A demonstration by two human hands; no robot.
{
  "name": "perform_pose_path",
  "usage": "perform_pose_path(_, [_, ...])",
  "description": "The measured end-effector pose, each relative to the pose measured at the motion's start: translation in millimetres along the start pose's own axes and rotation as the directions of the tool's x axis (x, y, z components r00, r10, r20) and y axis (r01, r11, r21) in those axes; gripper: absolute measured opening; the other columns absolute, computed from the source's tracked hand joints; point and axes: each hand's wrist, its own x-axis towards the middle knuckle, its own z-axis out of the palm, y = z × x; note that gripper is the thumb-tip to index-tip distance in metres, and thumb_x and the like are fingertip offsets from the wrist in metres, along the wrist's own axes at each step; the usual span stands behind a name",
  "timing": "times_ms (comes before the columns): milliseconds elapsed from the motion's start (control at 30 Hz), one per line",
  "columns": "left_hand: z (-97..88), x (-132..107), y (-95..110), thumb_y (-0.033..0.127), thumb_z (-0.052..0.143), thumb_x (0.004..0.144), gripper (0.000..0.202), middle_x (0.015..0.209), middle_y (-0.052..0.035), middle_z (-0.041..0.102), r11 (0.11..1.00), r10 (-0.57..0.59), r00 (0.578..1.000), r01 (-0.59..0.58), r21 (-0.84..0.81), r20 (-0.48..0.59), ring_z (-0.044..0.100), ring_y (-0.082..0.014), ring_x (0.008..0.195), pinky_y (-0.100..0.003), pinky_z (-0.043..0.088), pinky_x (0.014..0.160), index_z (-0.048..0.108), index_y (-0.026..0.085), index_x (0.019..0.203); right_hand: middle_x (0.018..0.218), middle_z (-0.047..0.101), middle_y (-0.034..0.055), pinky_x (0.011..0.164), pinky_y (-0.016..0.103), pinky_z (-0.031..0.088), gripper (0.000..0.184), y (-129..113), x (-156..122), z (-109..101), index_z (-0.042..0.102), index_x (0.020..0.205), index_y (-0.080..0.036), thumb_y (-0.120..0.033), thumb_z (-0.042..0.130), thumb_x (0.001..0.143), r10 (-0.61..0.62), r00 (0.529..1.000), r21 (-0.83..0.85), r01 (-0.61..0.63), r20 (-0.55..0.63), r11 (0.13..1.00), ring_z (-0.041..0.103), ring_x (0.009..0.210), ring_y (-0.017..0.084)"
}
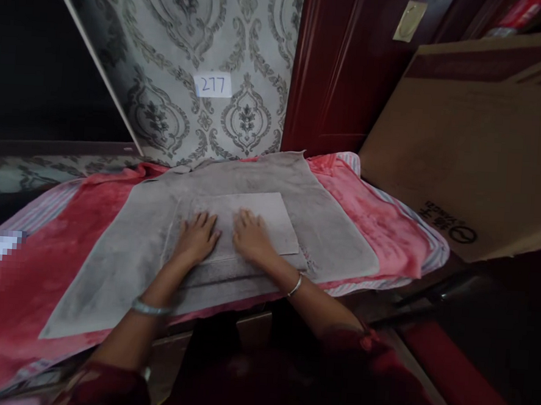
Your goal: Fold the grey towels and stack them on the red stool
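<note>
A flat, pale grey rectangular sheet [276, 224] lies in the middle of a larger grey cloth [336, 243]; I cannot tell if it is board or fabric. My left hand [198, 238] rests palm down on the sheet's left part, fingers spread and pointing away from me. On its middle lies my right hand [251, 235], also palm down with fingers stretched out and slightly blurred. Neither hand grips anything. Along the near side of the sheet, a darker grey layer of cloth [234, 267] shows, with frayed threads near its right corner.
Beneath the grey cloth spreads a red and pink blanket [379, 224] with striped edges. A large cardboard box [476, 135] stands at the right. A dark screen [54, 61] is at the left. Patterned wallpaper [245, 121] bearing a "277" label [213, 85] rises behind.
</note>
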Motion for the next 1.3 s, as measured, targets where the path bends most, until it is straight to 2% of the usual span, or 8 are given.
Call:
perform_pose_path(67, [7.0,-16,2,0.041,0.03,0.103,0.059,0.167,-0.0147,0.026,0.999,0.004,1.0,-0.003,0.032,-0.014,0.022,-0.0335,0.155,-0.064,0.02,0.122,0.036,0.02,0.158,0.169,0.02,0.0108,0.125,0.051,0.016,0.06,-11,-6,11,0.031,0.16,-0.015,-0.037,0.029,0.104,-0.067,0.997,0.023,0.067,0.039,0.998,0.015,0.156,0.025])
perform_pose_path(167, [16.2,-30,2,0.043,0.03,0.103,0.06,0.169,-0.0134,0.022,0.998,-0.001,1.0,0.001,0.064,-0.004,0.018,-0.0333,0.156,-0.062,0.019,0.124,0.035,0.023,0.159,0.17,0.017,0.0101,0.126,0.049,0.015,0.063,-6,-13,20,0.029,0.161,-0.015,-0.042,0.03,0.105,-0.088,0.994,0.046,0.085,0.07,0.995,0.013,0.157,0.024])
perform_pose_path(400, [22.0,-27,-2,0.045,0.03,0.103,0.06,0.168,-0.0131,0.022,0.998,0.015,0.999,-0.012,0.061,-0.037,0.02,-0.0343,0.156,-0.064,0.022,0.122,0.036,0.025,0.159,0.17,0.015,0.0108,0.126,0.05,0.011,0.071,51,-39,10,0.029,0.161,-0.013,-0.054,0.033,0.104,0.076,0.996,0.013,-0.077,0.053,0.997,0.011,0.157,0.027])
perform_pose_path(700, [22.6,-28,0,0.045,0.029,0.103,0.06,0.169,-0.0119,0.023,0.999,0.011,0.999,-0.009,0.039,-0.049,0.019,-0.0343,0.156,-0.063,0.021,0.123,0.036,0.025,0.159,0.169,0.019,0.0042,0.123,0.056,0.019,0.06,116,-84,-10,0.026,0.163,-0.021,-0.038,0.029,0.106,0.236,0.962,-0.041,-0.233,0.136,0.972,0.013,0.157,0.029])
perform_pose_path(800, [21.5,-28,1,0.045,0.028,0.103,0.06,0.169,-0.0128,0.023,0.999,0.008,0.999,-0.006,0.043,-0.039,0.019,-0.034,0.156,-0.063,0.02,0.123,0.036,0.024,0.159,0.168,0.024,0.0101,0.121,0.058,0.021,0.059,109,-86,-14,0.033,0.16,-0.016,-0.038,0.031,0.105,0.272,0.961,-0.05,-0.269,0.054,0.962,0.016,0.156,0.031])
perform_pose_path(900, [20.3,-28,5,0.045,0.028,0.103,0.06,0.169,-0.0135,0.022,0.999,0.001,0.999,0.001,0.04,-0.038,0.018,-0.0341,0.156,-0.063,0.019,0.123,0.036,0.024,0.159,0.169,0.02,0.0119,0.123,0.056,0.018,0.062,80,-83,-12,0.031,0.162,-0.017,-0.042,0.032,0.105,0.17,0.984,-0.021,-0.171,-0.048,0.985,0.013,0.156,0.03])
perform_pose_path(1067, [19.0,-38,7,0.045,0.03,0.104,0.06,0.169,-0.0126,0.023,1.0,-0.02,1.0,0.021,0.015,-0.017,0.02,-0.0322,0.156,-0.059,0.018,0.125,0.035,0.024,0.159,0.169,0.023,0.005,0.124,0.056,0.015,0.061,33,-80,5,0.03,0.162,-0.027,-0.047,0.037,0.105,-0.076,0.995,0.012,0.076,0.056,0.997,0.014,0.157,0.028])
perform_pose_path(1300, [23.3,-79,-5,0.051,0.034,0.102,0.064,0.168,-0.0153,0.025,0.993,-0.11,0.992,0.112,0.032,-0.064,0.02,-0.0322,0.156,-0.058,0.02,0.125,0.035,0.021,0.159,0.168,0.025,0.004,0.123,0.054,0.02,0.059,57,-100,26,0.036,0.16,-0.025,-0.044,0.038,0.103,-0.042,0.999,-0.062,0.041,-0.016,0.997,0.021,0.155,0.029])
